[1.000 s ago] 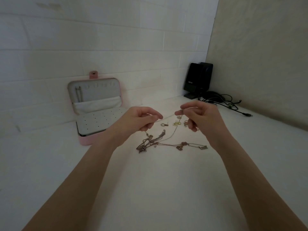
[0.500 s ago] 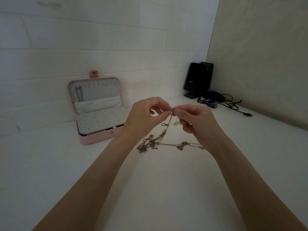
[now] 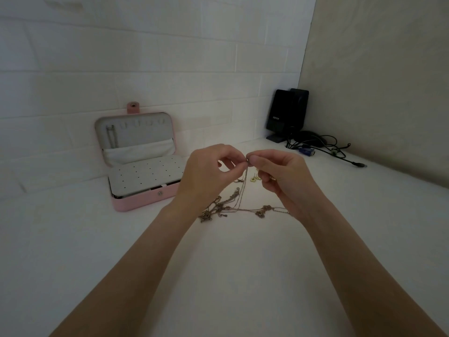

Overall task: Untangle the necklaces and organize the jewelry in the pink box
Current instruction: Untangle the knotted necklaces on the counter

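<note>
Above the white desk [image 3: 218,276] I hold both forearms stretched forward, my left hand [image 3: 209,173] and right hand [image 3: 281,176] meeting fingertip to fingertip, each grip pinching the top of one thin chain [image 3: 244,188]. The chain hangs nearly straight down into the tangled necklaces [image 3: 226,207], a knotted heap of fine gold-toned links spreading left to right on the desk. The pink box [image 3: 143,161], rounded and pale-lined, stands open to my left, its lid upright against the wall.
</note>
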The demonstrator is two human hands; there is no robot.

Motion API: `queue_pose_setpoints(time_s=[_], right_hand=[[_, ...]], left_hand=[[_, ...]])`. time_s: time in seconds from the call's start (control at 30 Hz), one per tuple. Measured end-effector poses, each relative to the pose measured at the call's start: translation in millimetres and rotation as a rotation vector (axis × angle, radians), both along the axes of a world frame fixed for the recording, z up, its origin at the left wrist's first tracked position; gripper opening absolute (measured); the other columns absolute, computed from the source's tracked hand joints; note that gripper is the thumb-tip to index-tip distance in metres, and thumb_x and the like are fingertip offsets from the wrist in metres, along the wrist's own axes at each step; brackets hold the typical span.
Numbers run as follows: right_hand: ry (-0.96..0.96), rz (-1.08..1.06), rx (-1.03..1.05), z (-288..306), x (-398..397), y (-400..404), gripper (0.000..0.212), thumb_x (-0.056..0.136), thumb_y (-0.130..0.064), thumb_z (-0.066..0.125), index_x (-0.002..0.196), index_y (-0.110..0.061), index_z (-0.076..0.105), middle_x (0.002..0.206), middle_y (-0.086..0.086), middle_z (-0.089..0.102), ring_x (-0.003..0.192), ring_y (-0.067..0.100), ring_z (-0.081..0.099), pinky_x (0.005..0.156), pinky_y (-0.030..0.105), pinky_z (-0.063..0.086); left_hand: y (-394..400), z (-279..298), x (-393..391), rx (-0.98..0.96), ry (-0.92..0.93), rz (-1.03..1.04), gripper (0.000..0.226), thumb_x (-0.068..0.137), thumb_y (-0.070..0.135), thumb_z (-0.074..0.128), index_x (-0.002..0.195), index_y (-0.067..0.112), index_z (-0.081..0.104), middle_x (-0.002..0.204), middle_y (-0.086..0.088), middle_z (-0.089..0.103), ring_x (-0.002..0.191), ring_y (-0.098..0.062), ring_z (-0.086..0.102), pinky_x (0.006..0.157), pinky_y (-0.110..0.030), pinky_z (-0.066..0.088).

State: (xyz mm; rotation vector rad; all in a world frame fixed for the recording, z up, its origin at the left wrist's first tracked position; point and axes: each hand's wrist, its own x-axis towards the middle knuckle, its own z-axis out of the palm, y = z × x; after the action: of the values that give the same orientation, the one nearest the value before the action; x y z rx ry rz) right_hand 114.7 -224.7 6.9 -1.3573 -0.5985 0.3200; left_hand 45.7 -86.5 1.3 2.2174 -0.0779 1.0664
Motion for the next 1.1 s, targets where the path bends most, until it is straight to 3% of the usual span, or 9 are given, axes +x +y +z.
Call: queue_pose_setpoints(time_s=[0.1, 0.23, 0.43, 0.67, 0.77, 0.83, 0.97, 1.1], right_hand=[[0.012, -0.007, 0.014, 0.9, -0.6, 0.2, 0.008, 0.083, -0.002, 0.063, 0.085, -0.007, 0.070, 0.069, 0.006, 0.060, 0.050, 0.006, 0.041, 0.046, 0.019, 0.031], [0.026, -0.007, 0.008, 0.8, -0.2, 0.2, 0.008, 0.082, -0.001, 0.064, 0.088, -0.006, 0.068, 0.067, 0.003, 0.062, 0.049, 0.006, 0.041, 0.046, 0.019, 0.031], [0.164, 0.072, -0.017, -0.9, 2.7, -0.1, 0.014, 0.084, 0.002, 0.061, 0.095, -0.006, 0.064, 0.070, 0.005, 0.064, 0.048, 0.008, 0.041, 0.042, 0.016, 0.032], [0.341, 0.256, -0.098, -1.7, 6.2, -3.1, 0.024, 0.087, 0.000, 0.056, 0.111, 0.000, 0.060, 0.068, 0.001, 0.056, 0.047, 0.006, 0.039, 0.036, 0.014, 0.028], [0.355, 0.317, -0.169, -1.0, 8.5, -5.0, 0.013, 0.087, -0.002, 0.053, 0.090, -0.004, 0.065, 0.070, -0.001, 0.053, 0.047, 0.004, 0.036, 0.036, 0.013, 0.024], [0.342, 0.308, -0.231, -1.9, 9.4, -6.5, 0.016, 0.086, -0.001, 0.054, 0.078, -0.008, 0.066, 0.071, 0.000, 0.050, 0.049, 0.005, 0.034, 0.036, 0.014, 0.023], [0.330, 0.279, -0.310, -3.4, 8.1, -6.7, 0.020, 0.083, 0.002, 0.054, 0.070, -0.007, 0.067, 0.067, 0.002, 0.052, 0.047, 0.005, 0.034, 0.036, 0.014, 0.023], [0.394, 0.320, -0.241, -3.1, 8.1, -5.3, 0.011, 0.085, -0.001, 0.053, 0.095, -0.001, 0.057, 0.069, 0.003, 0.047, 0.046, 0.004, 0.036, 0.035, 0.014, 0.027]], left_hand=[[-1.3, -2.8, 1.9, 0.186, -0.092, 0.077, 0.013, 0.079, 0.031, 0.062, 0.079, 0.020, 0.069, 0.074, 0.009, 0.065, 0.068, -0.004, 0.057, 0.064, -0.019, 0.045], [0.2, -4.8, 2.8, 0.475, -0.244, 0.201, 0.012, 0.082, 0.025, 0.062, 0.080, 0.015, 0.068, 0.074, 0.005, 0.064, 0.064, -0.012, 0.057, 0.058, -0.022, 0.043], [3.9, -6.7, 3.6, 0.672, -0.321, 0.184, 0.012, 0.083, 0.016, 0.062, 0.073, 0.012, 0.068, 0.069, 0.001, 0.064, 0.058, -0.016, 0.056, 0.056, -0.026, 0.041], [2.6, -10.7, 5.9, 0.615, -0.279, 0.069, 0.007, 0.076, 0.010, 0.060, 0.070, 0.009, 0.064, 0.067, 0.001, 0.060, 0.059, -0.016, 0.052, 0.051, -0.028, 0.046], [0.7, -10.0, 4.8, 0.582, -0.233, 0.012, 0.009, 0.075, 0.012, 0.058, 0.069, 0.009, 0.063, 0.065, 0.002, 0.058, 0.059, -0.016, 0.051, 0.050, -0.029, 0.046], [0.5, -11.6, 5.0, 0.610, -0.185, -0.016, 0.010, 0.074, 0.014, 0.056, 0.067, 0.010, 0.062, 0.064, 0.003, 0.057, 0.059, -0.015, 0.050, 0.047, -0.030, 0.045], [0.8, -15.4, 6.6, 0.638, -0.123, -0.051, 0.009, 0.072, 0.016, 0.055, 0.066, 0.011, 0.060, 0.064, 0.003, 0.056, 0.059, -0.014, 0.048, 0.048, -0.029, 0.044], [-3.6, -14.4, 4.8, 0.425, -0.110, -0.074, 0.008, 0.069, 0.018, 0.056, 0.066, 0.011, 0.059, 0.062, 0.005, 0.054, 0.061, -0.007, 0.043, 0.055, -0.017, 0.039]])
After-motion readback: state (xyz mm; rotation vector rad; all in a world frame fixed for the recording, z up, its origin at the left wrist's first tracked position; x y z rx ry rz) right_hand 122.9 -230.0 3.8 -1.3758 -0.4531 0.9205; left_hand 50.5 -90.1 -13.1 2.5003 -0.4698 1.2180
